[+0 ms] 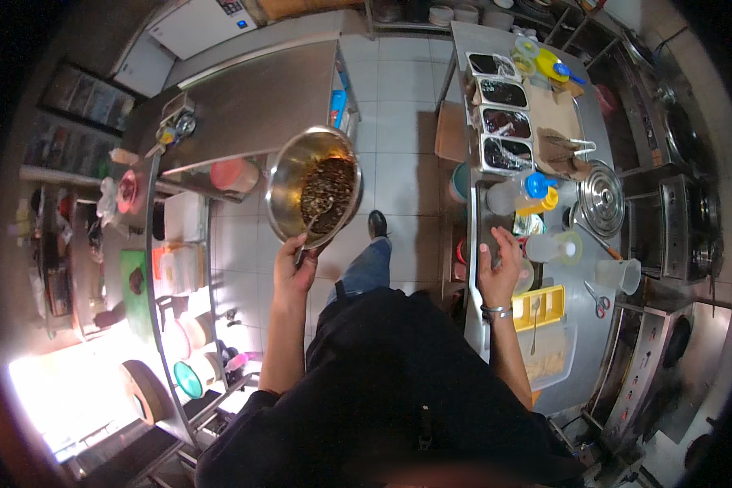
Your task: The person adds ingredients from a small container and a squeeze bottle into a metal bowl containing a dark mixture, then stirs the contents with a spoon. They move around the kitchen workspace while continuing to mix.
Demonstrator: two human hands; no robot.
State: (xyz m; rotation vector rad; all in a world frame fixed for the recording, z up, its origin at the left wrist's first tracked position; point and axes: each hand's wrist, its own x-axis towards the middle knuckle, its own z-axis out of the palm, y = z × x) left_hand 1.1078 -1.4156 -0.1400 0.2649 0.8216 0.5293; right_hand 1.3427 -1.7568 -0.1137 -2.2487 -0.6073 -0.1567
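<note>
My left hand (296, 265) grips the near rim of a steel mixing bowl (280, 189), together with a metal spoon (321, 210). The bowl is tilted over the floor and holds a dark, oily mixture with small bits (329, 186); the spoon's head rests in it. My right hand (501, 265), a bracelet at its wrist, is over the near edge of the right steel table. Its fingers are spread and nothing shows in it. Beside it are a clear plastic bottle (540, 249) and a yellow divided tray (552, 307) with a spoon across it.
On the right table (585, 341) stand steel pans of dark sauce (505, 124), squeeze bottles (509, 198), a steel lid (599, 198), scissors (599, 300) and a plastic tub (619, 276). Another steel table (262, 91) is at the upper left, with a red-lidded bucket (235, 175) below. Burners (677, 341) line the far right.
</note>
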